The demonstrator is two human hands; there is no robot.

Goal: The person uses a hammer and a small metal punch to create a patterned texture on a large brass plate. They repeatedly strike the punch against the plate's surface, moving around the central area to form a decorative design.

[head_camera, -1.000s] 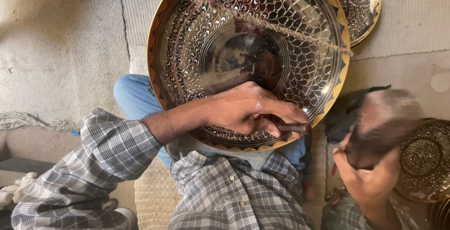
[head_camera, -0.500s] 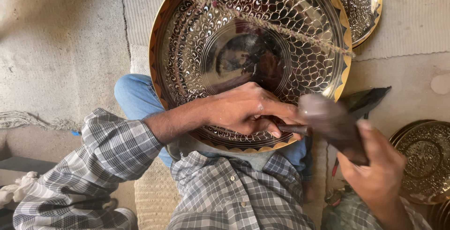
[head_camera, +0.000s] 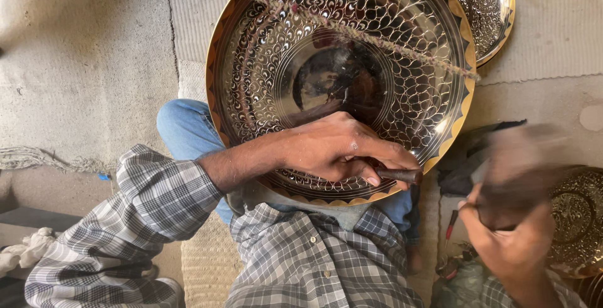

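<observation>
On the lap: a large round engraved metal tray (head_camera: 276,63) leans tilted against the person's knees, its gold scalloped rim toward the camera.
Left hand (head_camera: 333,148): lies on the tray's lower rim, fingers curled in a narrow grip around a short dark chisel (head_camera: 397,173) whose tip meets the rim.
Right hand (head_camera: 512,245): raised beside the tray, well apart from it, closed in a tight grip on a hammer (head_camera: 518,170); the head is blurred by motion, so its shape cannot be told.
Cord (head_camera: 352,28): a twisted rope runs slantwise across the tray's upper face.
Second tray (head_camera: 487,6): smaller, patterned, partly hidden behind the big one at the top right.
Third piece (head_camera: 575,220): a brass-coloured ornate dish near the right hand, on the floor.
Floor (head_camera: 75,63): rough grey concrete with a woven mat (head_camera: 553,25).
Clothing: checked shirt sleeve (head_camera: 163,195), blue jeans (head_camera: 185,129).
</observation>
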